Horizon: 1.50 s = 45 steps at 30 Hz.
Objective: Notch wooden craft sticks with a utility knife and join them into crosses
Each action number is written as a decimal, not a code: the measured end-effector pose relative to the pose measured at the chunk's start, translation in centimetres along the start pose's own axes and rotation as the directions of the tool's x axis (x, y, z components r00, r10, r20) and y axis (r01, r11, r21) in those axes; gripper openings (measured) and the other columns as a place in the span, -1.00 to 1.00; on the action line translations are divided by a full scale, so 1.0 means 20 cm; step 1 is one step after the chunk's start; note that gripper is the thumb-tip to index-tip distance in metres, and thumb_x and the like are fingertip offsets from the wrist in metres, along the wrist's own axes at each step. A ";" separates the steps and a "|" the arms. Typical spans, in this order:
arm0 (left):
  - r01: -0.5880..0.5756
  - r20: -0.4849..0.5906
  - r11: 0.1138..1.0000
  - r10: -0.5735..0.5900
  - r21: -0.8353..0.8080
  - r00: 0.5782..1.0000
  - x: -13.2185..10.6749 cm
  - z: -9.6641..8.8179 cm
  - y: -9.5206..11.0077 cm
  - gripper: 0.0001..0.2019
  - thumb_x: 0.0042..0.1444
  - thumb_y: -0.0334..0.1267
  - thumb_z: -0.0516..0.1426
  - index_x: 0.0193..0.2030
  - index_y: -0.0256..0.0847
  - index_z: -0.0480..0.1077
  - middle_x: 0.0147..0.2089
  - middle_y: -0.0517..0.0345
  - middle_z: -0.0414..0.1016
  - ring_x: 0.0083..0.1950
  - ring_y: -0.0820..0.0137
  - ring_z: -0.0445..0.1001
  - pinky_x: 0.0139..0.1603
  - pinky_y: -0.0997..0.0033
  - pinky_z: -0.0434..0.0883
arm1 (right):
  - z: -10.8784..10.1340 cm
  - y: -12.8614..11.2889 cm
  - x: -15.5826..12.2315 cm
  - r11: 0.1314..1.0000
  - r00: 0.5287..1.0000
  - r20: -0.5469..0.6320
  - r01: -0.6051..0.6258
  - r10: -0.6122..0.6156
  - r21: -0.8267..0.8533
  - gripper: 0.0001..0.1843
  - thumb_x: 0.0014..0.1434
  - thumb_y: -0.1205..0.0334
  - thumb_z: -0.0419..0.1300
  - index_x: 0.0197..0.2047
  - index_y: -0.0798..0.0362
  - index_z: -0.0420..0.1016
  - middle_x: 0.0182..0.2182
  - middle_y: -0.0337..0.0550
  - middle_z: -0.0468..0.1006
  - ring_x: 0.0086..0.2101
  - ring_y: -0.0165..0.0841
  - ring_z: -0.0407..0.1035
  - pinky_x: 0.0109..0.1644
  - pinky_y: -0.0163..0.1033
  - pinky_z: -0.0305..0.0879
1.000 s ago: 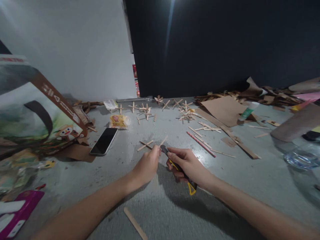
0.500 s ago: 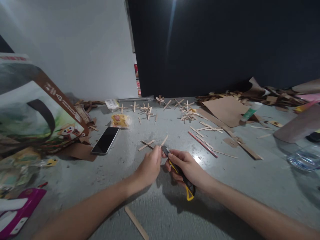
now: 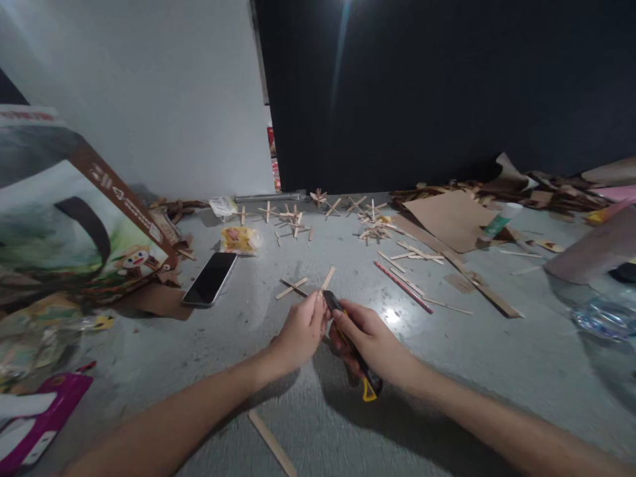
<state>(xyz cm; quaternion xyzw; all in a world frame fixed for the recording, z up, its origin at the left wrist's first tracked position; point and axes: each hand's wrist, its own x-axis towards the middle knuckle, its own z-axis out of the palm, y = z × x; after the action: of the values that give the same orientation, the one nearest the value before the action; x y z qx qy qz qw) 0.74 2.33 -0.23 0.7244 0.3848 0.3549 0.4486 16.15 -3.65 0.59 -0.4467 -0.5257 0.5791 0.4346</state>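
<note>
My left hand is closed in a pinch on a thin wooden craft stick that pokes up past my fingers. My right hand is wrapped round a black and yellow utility knife, its tip close against the stick right beside my left fingers. Both hands hover just above the grey floor. A glued cross of sticks lies just beyond my left hand. One loose stick lies near my left forearm.
A dark phone lies to the left, beside a printed bag. Several stick crosses and loose sticks lie ahead, with a red pencil, cardboard pieces, a glue tube and a clear dish to the right.
Both hands have shifted slightly toward me and together. The stick now stands out more above my left fingers, and the knife tip sits closer to it.
</note>
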 end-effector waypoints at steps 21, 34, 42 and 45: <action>0.181 0.190 0.957 -0.140 -0.225 0.972 0.02 -0.01 0.01 -0.53 0.43 0.23 -0.03 -0.37 -0.06 0.10 -0.55 0.43 0.08 -0.60 0.51 0.05 -0.57 0.49 0.08 | -0.10 -0.07 0.01 0.987 0.996 0.008 -0.083 0.084 -0.136 -0.49 0.33 -0.33 0.18 -0.31 -0.06 0.25 -0.56 -0.43 0.35 -0.75 -0.54 0.10 -0.75 -0.38 0.12; 0.190 0.247 0.922 -0.108 -0.339 0.963 0.02 -0.03 0.02 -0.53 0.40 0.28 0.01 -0.31 -0.07 0.16 -0.56 0.46 0.07 -0.64 0.54 0.01 -0.63 0.51 0.03 | -0.17 -0.11 0.03 0.918 0.954 0.179 -0.282 0.239 0.279 -0.40 0.09 -0.30 0.50 -0.21 -0.01 0.38 -0.54 -0.42 0.44 -0.74 -0.62 -0.03 -0.79 -0.47 -0.11; 0.205 0.258 0.892 -0.104 -0.402 0.960 0.02 -0.02 0.01 -0.46 0.34 0.36 0.07 -0.35 -0.06 0.11 -0.59 0.52 0.02 -0.67 0.59 -0.10 -0.67 0.53 -0.03 | -0.16 -0.09 0.03 0.950 0.966 0.170 -0.227 0.192 0.217 -0.42 0.15 -0.32 0.43 -0.22 -0.03 0.33 -0.54 -0.43 0.41 -0.74 -0.60 0.01 -0.76 -0.44 -0.07; 0.202 0.280 0.883 -0.084 -0.425 0.956 0.02 -0.02 0.02 -0.46 0.34 0.35 0.08 -0.36 -0.05 0.10 -0.61 0.53 0.00 -0.68 0.60 -0.11 -0.68 0.54 -0.04 | -0.17 -0.09 0.03 0.975 0.972 0.172 -0.182 0.159 0.125 -0.41 0.18 -0.36 0.40 -0.25 -0.03 0.30 -0.54 -0.44 0.38 -0.74 -0.59 0.05 -0.75 -0.43 -0.04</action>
<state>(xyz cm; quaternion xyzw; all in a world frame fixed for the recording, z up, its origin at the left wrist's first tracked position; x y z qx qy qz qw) 0.68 2.79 0.31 0.6100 0.2848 0.3041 0.6740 19.32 -2.17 2.14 -0.4106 -0.4767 0.6838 0.3696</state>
